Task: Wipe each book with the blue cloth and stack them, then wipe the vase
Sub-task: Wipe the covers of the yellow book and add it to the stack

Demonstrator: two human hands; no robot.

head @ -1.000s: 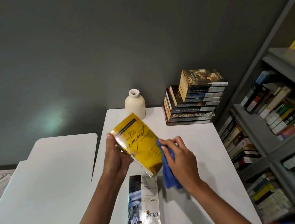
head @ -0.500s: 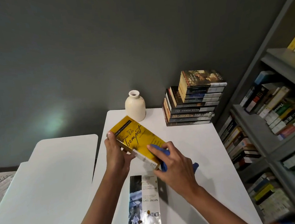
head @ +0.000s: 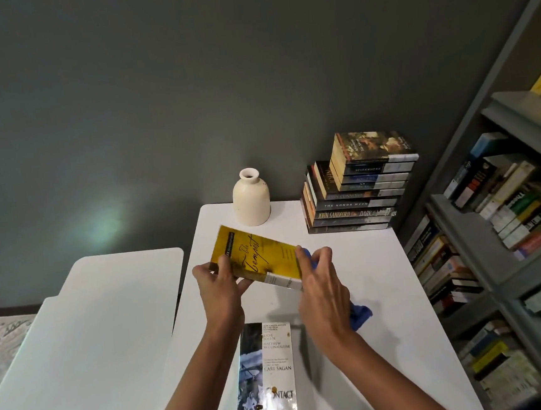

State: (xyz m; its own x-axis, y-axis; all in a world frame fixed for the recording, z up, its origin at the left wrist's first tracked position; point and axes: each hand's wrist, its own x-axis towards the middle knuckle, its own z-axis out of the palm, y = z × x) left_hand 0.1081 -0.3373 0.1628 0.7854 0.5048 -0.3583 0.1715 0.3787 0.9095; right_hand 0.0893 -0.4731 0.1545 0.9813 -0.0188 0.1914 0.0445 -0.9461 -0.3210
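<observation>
My left hand (head: 221, 284) grips the left end of a yellow paperback (head: 260, 258), held tilted above the white table (head: 382, 260). My right hand (head: 322, 285) holds the blue cloth (head: 359, 314) against the book's right end; a fold of cloth shows between the fingers and a tail hangs under the palm. A second paperback, "Contact" (head: 266, 378), lies flat on the table near me. A cream vase (head: 251, 198) stands at the table's far edge. Beside it, at the far right, rises a stack of several books (head: 356, 190).
A second white table (head: 87, 335) adjoins on the left, with a narrow gap between the two. A grey bookshelf (head: 508, 243) crammed with books lines the right side. A dark grey wall stands behind the tables.
The yellow book has turned flatter, its cover facing more upward. My right hand with the cloth slid from the cover's lower side to the book's right end.
</observation>
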